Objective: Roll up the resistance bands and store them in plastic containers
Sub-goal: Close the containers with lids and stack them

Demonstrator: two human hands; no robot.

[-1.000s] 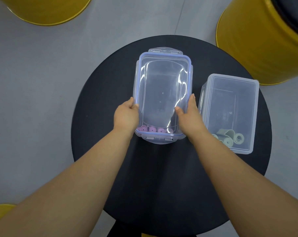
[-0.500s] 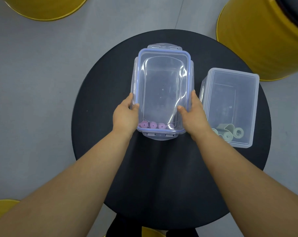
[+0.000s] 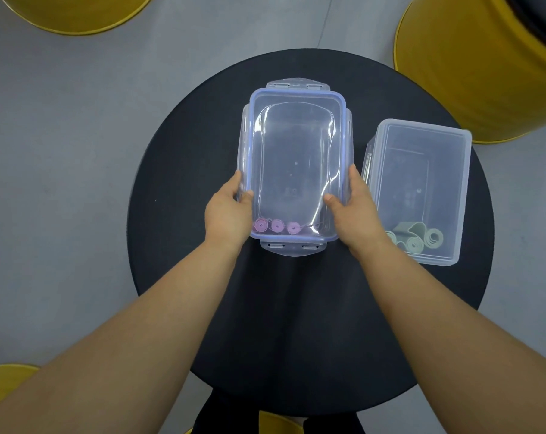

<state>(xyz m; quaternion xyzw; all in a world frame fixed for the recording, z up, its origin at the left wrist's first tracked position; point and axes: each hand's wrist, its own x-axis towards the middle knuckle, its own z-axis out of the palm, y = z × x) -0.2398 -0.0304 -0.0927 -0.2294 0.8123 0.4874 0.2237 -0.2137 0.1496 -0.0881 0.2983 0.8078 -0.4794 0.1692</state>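
While the yellow drum [image 3: 484, 73] at 1 o'clock is cut off, the lidded container [image 3: 296, 145] (three pink rolls [image 3: 277, 226] inside) sits at centre, with left hand [image 3: 227, 214] and right hand [image 3: 356, 211] clasping its sides. At 3 o'clock, the right wrist partly hides green rolls [image 3: 414, 244] in the open container [image 3: 464, 189].

The worktop [image 3: 171, 183] was plain matte black. The lidded container [image 3: 296, 145] on it was clear with a lavender-blue rim and held three pink rolls [image 3: 277, 226]. Right of that container, a clear tub [image 3: 446, 183] held grey-green rolls [image 3: 415, 244]. Beyond it, yellow drums [image 3: 484, 73] stood on grey floor [image 3: 62, 151].
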